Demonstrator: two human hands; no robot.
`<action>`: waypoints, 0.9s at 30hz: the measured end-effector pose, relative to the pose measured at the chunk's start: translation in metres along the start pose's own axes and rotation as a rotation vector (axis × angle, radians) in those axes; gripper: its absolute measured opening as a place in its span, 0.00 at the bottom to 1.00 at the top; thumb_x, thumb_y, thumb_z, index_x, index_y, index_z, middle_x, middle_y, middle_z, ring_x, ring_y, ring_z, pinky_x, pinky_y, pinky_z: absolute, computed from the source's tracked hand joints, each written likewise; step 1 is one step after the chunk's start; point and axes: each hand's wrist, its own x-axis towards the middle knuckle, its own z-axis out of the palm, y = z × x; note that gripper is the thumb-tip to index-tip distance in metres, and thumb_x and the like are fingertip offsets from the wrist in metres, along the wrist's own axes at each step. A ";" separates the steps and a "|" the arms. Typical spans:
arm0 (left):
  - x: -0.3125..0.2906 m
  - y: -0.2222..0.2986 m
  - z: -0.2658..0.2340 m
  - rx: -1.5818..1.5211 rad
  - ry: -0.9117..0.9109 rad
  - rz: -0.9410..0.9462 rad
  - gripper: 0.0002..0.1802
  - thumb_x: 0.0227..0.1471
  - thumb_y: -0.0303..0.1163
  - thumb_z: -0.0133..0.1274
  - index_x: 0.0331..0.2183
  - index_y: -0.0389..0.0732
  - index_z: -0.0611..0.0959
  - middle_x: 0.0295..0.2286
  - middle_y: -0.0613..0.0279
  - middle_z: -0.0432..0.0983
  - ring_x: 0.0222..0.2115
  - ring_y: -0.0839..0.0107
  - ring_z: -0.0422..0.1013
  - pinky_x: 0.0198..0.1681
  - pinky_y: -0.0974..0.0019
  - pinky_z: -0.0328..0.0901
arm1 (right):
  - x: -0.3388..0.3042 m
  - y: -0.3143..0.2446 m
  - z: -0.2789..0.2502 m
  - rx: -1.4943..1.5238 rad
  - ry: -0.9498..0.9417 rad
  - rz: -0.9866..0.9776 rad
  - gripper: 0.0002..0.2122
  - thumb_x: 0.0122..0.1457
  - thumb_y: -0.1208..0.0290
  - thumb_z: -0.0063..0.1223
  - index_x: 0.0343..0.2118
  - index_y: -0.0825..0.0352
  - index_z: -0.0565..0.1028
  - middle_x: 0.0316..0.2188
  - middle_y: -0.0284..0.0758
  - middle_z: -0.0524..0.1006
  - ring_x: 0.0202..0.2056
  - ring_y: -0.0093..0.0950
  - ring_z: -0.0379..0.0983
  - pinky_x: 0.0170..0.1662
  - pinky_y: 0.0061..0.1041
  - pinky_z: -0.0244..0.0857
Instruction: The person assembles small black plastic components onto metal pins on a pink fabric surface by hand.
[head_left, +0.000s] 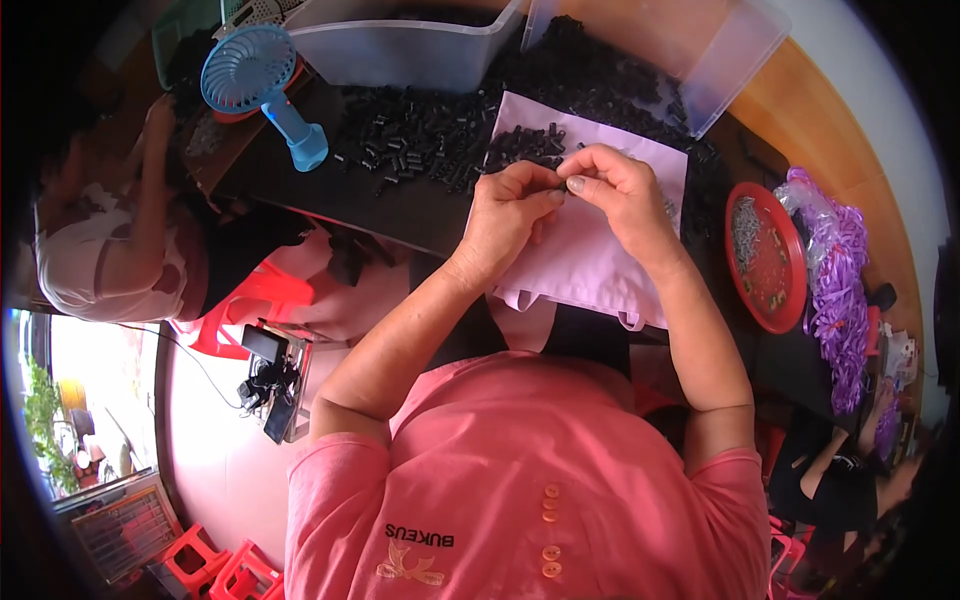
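My left hand and my right hand meet above a pale pink cloth bag lying on the dark table. Fingers and thumbs of both are pinched together around something small and dark; my fingertips cover most of it, so its kind cannot be made out. A cluster of small black cylindrical pieces rests on the bag's far left part, just beyond my left hand. More loose black pieces are heaped across the table behind and to the left of it.
A blue handheld fan stands at the far left. Behind the heap is a translucent plastic bin. On the right are a red plate with small silvery parts and a bundle of purple ribbons. Other people sit at both sides.
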 end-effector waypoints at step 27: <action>-0.001 0.004 0.000 0.008 0.035 -0.017 0.04 0.51 0.22 0.59 0.32 0.34 0.81 0.22 0.68 0.74 0.19 0.84 0.67 0.19 0.78 0.59 | -0.003 0.001 0.003 0.072 -0.005 0.053 0.02 0.60 0.79 0.51 0.34 0.70 0.74 0.27 0.28 0.75 0.31 0.15 0.69 0.36 0.17 0.64</action>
